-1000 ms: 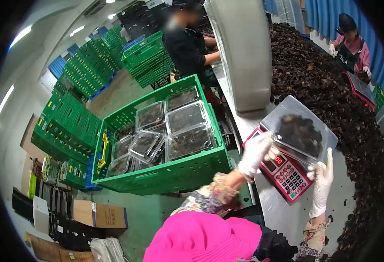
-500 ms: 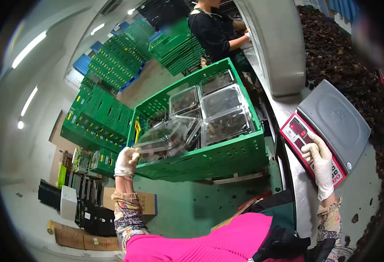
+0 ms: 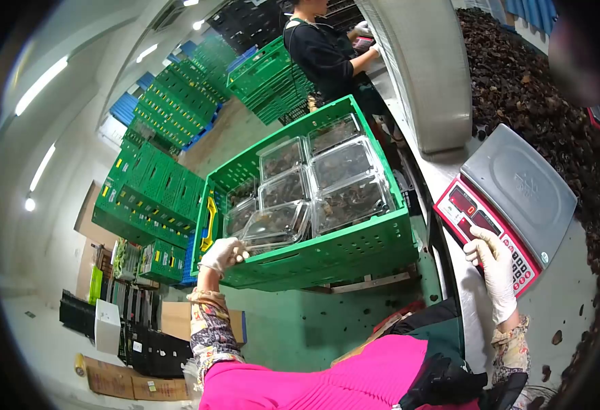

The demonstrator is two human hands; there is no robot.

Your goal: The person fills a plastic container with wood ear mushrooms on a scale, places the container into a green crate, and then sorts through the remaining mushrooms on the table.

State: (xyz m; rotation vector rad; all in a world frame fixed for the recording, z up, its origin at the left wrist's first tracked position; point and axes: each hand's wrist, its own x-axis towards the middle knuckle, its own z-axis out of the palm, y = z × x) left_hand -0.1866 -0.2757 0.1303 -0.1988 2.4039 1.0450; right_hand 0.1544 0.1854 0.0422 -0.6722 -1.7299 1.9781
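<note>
Beside the green crate (image 3: pixel 341 254), the left hand (image 3: pixel 223 255) has its fingertips at the near edge of a clear container (image 3: pixel 272 224) inside; whether they pinch it, one cannot tell. The container looks light, springy and slick, its thin lid easily dented, so the rim seems the surest hold. Glare and plastic veil its dark contents. Well apart, the right hand (image 3: pixel 494 268), fingers parted and bent, holds nothing visible by the scale's panel (image 3: pixel 465 216). Farther right, a dark blur hides some background.
</note>
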